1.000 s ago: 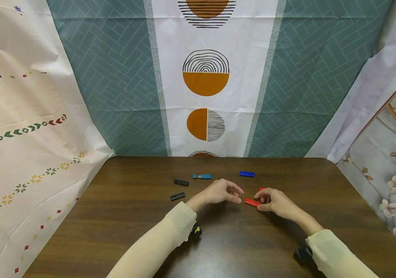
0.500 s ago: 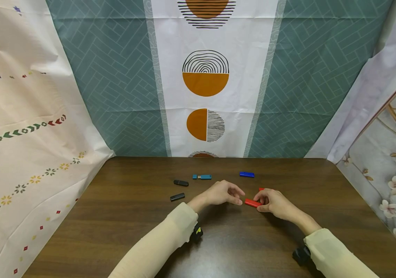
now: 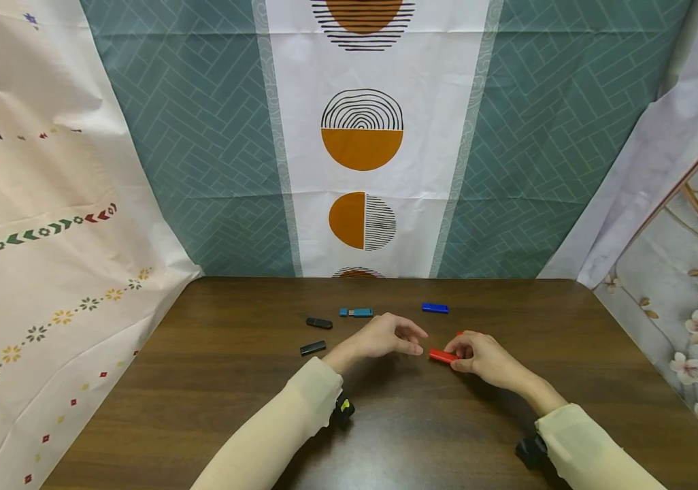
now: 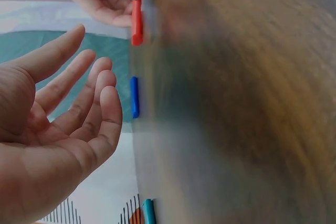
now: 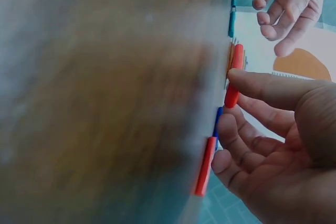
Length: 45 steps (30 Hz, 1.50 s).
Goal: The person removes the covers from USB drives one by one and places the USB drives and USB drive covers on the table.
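Note:
My right hand point(image 3: 488, 357) pinches a red USB stick point(image 3: 441, 355) between thumb and fingers, close over the brown table. In the right wrist view the thumb lies across the held stick. A second red USB stick point(image 5: 206, 167) is below that hand's fingers in this view; from the head it is mostly hidden behind the hand. My left hand point(image 3: 386, 336) hovers just left of the held stick, palm turned toward it. Its fingers are relaxed and hold nothing, as the left wrist view point(image 4: 68, 129) also shows.
Farther back on the table point(image 3: 233, 381) lie a blue USB stick point(image 3: 435, 308) and a teal one point(image 3: 362, 313) with its metal plug showing beside the cap. Two black sticks point(image 3: 319, 323) lie left of my left hand. Patterned cloth point(image 3: 226, 170) hangs behind the table.
My right hand has shifted very slightly left with the red USB stick. The left hand has drawn back a little to the left and away from me. The other sticks stay put.

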Available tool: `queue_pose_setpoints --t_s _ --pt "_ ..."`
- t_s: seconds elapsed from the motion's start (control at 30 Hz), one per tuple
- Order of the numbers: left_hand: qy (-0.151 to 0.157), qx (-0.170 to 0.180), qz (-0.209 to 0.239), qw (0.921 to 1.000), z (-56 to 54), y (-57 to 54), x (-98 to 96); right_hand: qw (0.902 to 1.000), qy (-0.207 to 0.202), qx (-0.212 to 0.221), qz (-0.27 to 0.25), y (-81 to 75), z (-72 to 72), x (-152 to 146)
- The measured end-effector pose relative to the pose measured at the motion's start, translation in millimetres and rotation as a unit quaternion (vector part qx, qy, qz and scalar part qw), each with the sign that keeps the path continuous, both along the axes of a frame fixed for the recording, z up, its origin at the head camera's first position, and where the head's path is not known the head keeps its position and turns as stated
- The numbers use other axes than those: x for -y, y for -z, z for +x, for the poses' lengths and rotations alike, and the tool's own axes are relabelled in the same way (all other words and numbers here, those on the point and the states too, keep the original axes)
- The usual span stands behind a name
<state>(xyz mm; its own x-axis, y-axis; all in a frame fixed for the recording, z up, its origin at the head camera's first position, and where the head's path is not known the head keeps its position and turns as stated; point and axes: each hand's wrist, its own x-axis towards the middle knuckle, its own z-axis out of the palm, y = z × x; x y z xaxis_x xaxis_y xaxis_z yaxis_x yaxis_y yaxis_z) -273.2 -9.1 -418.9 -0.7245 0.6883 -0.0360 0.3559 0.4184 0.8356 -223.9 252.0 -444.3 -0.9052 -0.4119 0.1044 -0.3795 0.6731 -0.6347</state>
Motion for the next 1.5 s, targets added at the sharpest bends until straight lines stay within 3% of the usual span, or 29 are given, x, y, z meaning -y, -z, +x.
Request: queue_pose_setpoints --t_s 0.43,0.77,1.0,1.23,1.5 --pt "-0.022 -0.010 0.021 0.9995 1.8 -1.5 22.4 0.9993 -0.003 -0.032 -0.020 -17.9 -3.5 21.5" --pt "-0.071 -0.068 0.013 0.9950 15.4 -2.9 35.5 0.9972 -0.027 -0.070 -0.005 -30.6 -3.9 40.7" --pt "-0.109 -0.114 0.026 0.9871 23.3 -6.8 45.5 0.9936 -0.038 -0.107 -0.003 -35.3 -4.3 55.3" --pt "-0.150 -0.177 0.023 0.9723 25.1 -7.6 52.1 0.9831 -0.064 -0.172 -0.005 -38.9 -9.2 73.1" --pt "-0.159 -0.207 0.028 0.9649 27.3 -8.7 57.5 0.9747 -0.066 -0.213 -0.007 -41.8 -11.6 85.8"
